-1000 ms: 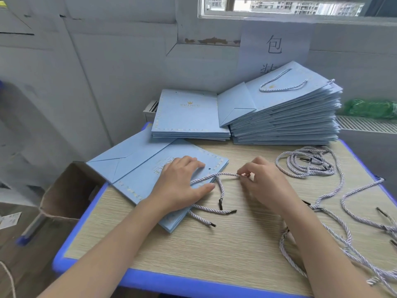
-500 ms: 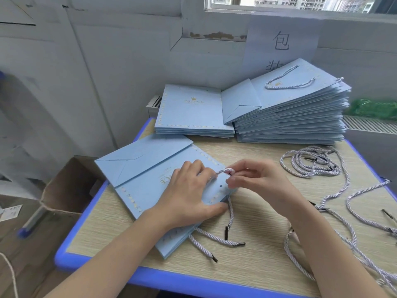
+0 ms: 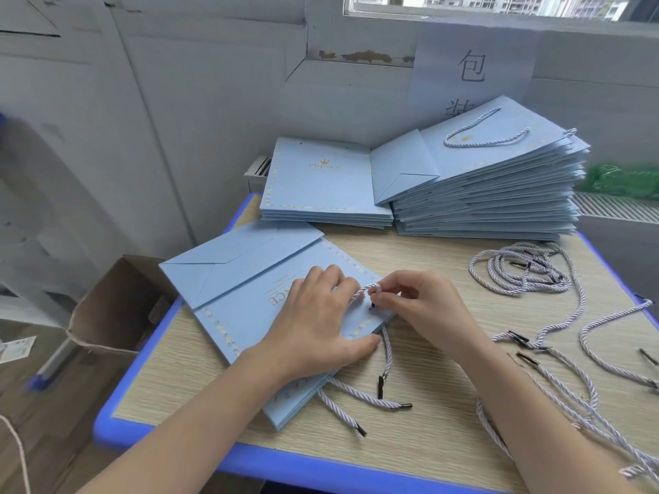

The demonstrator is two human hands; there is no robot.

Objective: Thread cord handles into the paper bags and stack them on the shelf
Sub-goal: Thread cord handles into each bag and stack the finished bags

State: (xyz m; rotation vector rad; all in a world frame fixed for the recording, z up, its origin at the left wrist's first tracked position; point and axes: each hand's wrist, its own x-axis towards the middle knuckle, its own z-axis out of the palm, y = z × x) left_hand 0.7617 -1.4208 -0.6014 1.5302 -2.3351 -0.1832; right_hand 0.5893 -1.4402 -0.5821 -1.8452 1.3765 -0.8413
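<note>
A flat light-blue paper bag (image 3: 249,297) lies on the wood-topped table (image 3: 428,415), its top edge toward me. My left hand (image 3: 317,326) lies flat on the bag and presses it down. My right hand (image 3: 417,308) pinches a white-lilac cord (image 3: 367,289) near its black tip, right at a hole in the bag's top edge. Loose cord ends (image 3: 371,401) trail from under the bag toward me.
Two stacks of blue bags stand at the back: a low stack (image 3: 321,187) without handles and a taller one (image 3: 499,180) with a cord handle on top. Loose cords (image 3: 527,272) lie at the right. A cardboard box (image 3: 114,308) stands left of the table.
My right hand carried the cord leftward from the open table to the bag's top edge. The left hand stayed on the bag. The camera tilted and moved closer.
</note>
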